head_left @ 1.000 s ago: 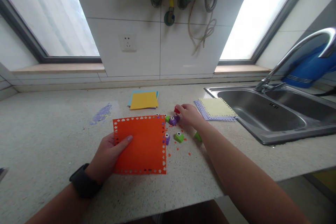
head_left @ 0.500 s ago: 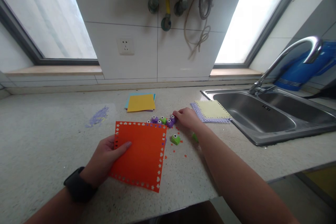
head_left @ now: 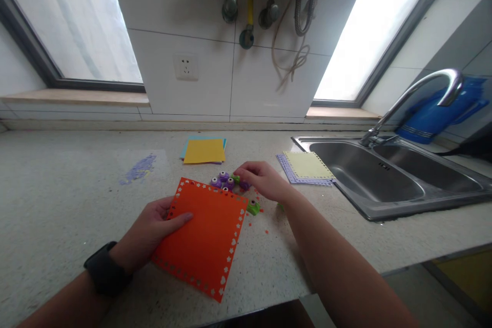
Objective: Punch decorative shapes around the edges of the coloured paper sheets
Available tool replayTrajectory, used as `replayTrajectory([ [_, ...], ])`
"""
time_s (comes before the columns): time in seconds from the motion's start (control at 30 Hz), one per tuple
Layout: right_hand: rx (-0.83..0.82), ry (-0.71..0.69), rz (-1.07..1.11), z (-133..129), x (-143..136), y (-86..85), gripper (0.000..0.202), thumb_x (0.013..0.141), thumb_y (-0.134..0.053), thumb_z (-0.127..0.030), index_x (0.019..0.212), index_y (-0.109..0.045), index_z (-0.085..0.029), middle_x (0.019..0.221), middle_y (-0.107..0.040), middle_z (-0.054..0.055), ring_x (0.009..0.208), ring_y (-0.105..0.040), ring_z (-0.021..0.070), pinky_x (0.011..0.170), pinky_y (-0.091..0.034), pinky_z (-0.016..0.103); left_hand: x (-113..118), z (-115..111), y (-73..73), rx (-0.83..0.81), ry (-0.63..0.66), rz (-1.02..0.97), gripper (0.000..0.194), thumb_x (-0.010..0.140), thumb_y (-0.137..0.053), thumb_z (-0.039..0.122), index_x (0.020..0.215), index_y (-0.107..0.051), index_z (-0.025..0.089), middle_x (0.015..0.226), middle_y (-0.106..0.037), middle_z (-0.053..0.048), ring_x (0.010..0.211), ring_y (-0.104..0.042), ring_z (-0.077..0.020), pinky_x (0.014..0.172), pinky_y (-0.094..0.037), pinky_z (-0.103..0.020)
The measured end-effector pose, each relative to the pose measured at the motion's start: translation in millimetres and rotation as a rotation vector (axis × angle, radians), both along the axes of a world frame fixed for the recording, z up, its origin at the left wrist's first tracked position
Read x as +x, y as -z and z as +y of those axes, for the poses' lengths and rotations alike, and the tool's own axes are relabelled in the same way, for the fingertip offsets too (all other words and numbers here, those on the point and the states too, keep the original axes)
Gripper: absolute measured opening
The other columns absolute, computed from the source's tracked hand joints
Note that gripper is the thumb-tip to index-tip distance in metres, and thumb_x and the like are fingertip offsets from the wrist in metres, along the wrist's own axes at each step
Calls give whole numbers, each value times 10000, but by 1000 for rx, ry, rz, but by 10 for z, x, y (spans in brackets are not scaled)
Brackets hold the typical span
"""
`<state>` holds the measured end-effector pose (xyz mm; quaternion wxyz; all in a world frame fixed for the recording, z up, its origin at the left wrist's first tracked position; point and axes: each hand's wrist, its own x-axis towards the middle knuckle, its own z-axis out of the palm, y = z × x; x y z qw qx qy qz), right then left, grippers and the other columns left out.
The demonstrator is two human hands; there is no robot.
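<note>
An orange paper square [head_left: 203, 233], with small shapes punched along its edges, is pinched in my left hand [head_left: 157, 225], thumb on top. Just beyond its upper edge sits a cluster of purple punches [head_left: 216, 182] with white round tops. My right hand [head_left: 263, 178] reaches over the right side of this cluster, its bent fingertips at a green punch [head_left: 235, 178]; whether they grip it is hard to tell. Another green punch [head_left: 253, 207] lies by the paper's upper right corner. Part of one more green piece [head_left: 280, 207] shows beside my right wrist.
Yellow and blue sheets [head_left: 204, 151] lie at the back. Pale yellow and purple punched sheets [head_left: 309, 165] are beside the steel sink [head_left: 371, 174]. Purple and yellow scraps [head_left: 140, 169] lie left; orange bits [head_left: 266, 231] are scattered near the punches.
My right hand has moved left, over the punches. The orange sheet in my left hand has turned clockwise, its lower edge swinging left. The camera view has shifted slightly.
</note>
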<state>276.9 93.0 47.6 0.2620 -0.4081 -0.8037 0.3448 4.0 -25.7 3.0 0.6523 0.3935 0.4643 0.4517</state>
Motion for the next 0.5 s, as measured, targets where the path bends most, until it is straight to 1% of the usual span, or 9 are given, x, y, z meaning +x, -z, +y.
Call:
replayTrajectory([
  [0.07,-117,-175,7,-102,-63,-29,418,940,-565,-540,859,-733,-167,700,-621,11,626,-506,127,582,-392,274,4,2,-17,-3,15,25,320,782,-835,286,1083,-761,208,994,-817,-74,829,-782,-281,796,-636,-420],
  [0.13,-182,-260,-11,-156,-97,-29,398,916,-609,-525,801,-724,-162,662,-568,-8,607,-457,113,561,-365,269,3,4,-34,-1,35,44,324,784,-834,296,1089,-766,213,998,-816,-75,840,-780,-280,813,-631,-418],
  [0.27,-251,-281,11,-157,-92,8,294,912,-625,-409,796,-715,-154,690,-576,-1,627,-469,109,574,-384,263,-1,13,-53,6,73,45,322,800,-819,311,1106,-769,223,1003,-814,-77,853,-777,-278,824,-624,-413],
  [0.4,-288,-312,-3,-141,-77,38,334,907,-633,-466,817,-718,-157,685,-564,-5,619,-457,106,567,-379,260,2,20,-50,-4,87,33,309,804,-815,299,1102,-771,227,1008,-812,-76,857,-774,-273,834,-616,-407],
  [0.5,-275,-314,33,-138,-87,55,305,890,-663,-447,846,-731,-153,671,-555,-13,602,-431,100,547,-347,259,-1,23,-34,-18,74,-11,298,810,-806,303,1089,-771,204,977,-810,-86,821,-771,-267,799,-618,-390],
])
